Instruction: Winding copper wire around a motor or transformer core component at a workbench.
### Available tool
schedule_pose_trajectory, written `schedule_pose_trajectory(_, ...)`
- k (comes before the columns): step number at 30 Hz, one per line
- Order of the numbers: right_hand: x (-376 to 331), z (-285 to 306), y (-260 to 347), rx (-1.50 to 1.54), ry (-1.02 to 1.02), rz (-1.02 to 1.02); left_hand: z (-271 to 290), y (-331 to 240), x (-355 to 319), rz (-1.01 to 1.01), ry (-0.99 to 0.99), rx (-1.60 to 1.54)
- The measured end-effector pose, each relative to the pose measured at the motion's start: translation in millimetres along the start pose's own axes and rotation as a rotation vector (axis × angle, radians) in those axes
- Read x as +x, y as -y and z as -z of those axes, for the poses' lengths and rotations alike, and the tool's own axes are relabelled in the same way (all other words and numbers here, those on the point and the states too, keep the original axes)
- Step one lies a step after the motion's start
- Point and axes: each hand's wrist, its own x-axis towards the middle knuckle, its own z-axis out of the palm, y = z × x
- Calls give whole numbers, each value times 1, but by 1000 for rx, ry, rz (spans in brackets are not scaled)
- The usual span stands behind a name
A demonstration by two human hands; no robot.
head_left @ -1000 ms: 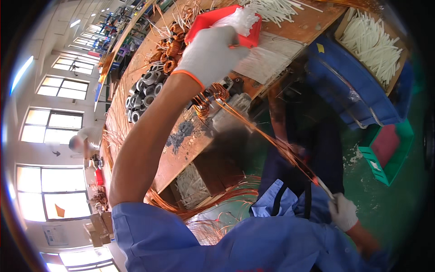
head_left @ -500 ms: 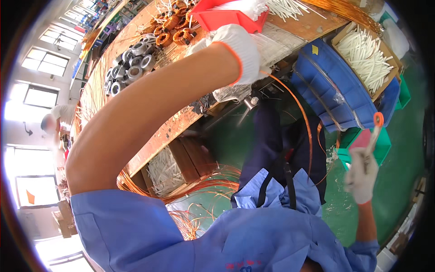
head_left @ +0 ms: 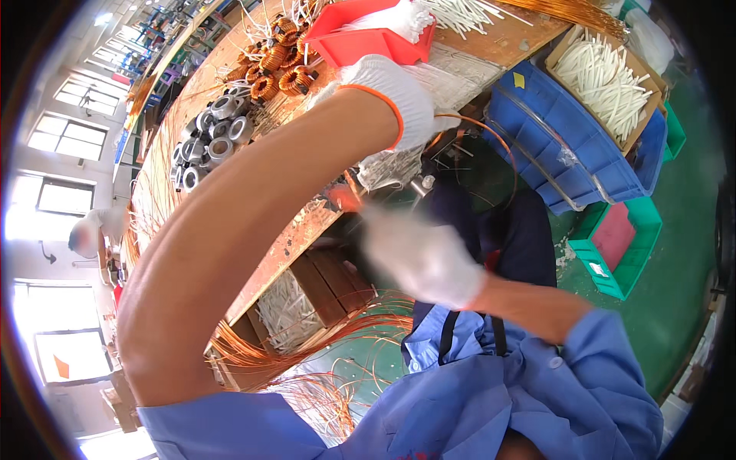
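Note:
My left hand (head_left: 402, 96), in a white glove with an orange cuff, is at the bench edge beside a red bin (head_left: 330, 50). Its fingers are hidden behind the glove's back and my forearm. A copper wire (head_left: 507, 147) arcs from near that hand toward my lap. My right hand (head_left: 429, 261), also gloved and smeared by motion, is closed on a slim tool whose orange ring-shaped end (head_left: 346, 198) points at the bench edge. Between the hands, a pale wrapped bundle (head_left: 391, 169) hangs at the edge, next to a small metal fitting (head_left: 422, 184).
Copper-wound coils (head_left: 272, 65) and grey ring cores (head_left: 218, 134) lie on the bench (head_left: 172, 126). To the right are a blue bin (head_left: 552, 138), a carton of white strips (head_left: 606, 84) and a green crate (head_left: 629, 268). Copper wires (head_left: 307, 349) trail below. A person (head_left: 96, 230) bends at far left.
My right hand has swung left from beside the green crate to the bench edge, carrying the tool. My left hand stays near the red bin. The view has shifted a little.

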Motion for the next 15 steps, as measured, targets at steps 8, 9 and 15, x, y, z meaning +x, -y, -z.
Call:
schedule_pose_trajectory(8, 48, 144, -132, -595, -408, 84, 10, -3, -9, -6, -65, -111)
schedule_pose_trajectory(9, 51, 138, -132, -591, -570, 248, 8, -3, -8, 9, -30, -63)
schedule_pose_trajectory(15, 4, 34, -88, 455, -408, -250, -8, -3, 0, 186, 52, -72)
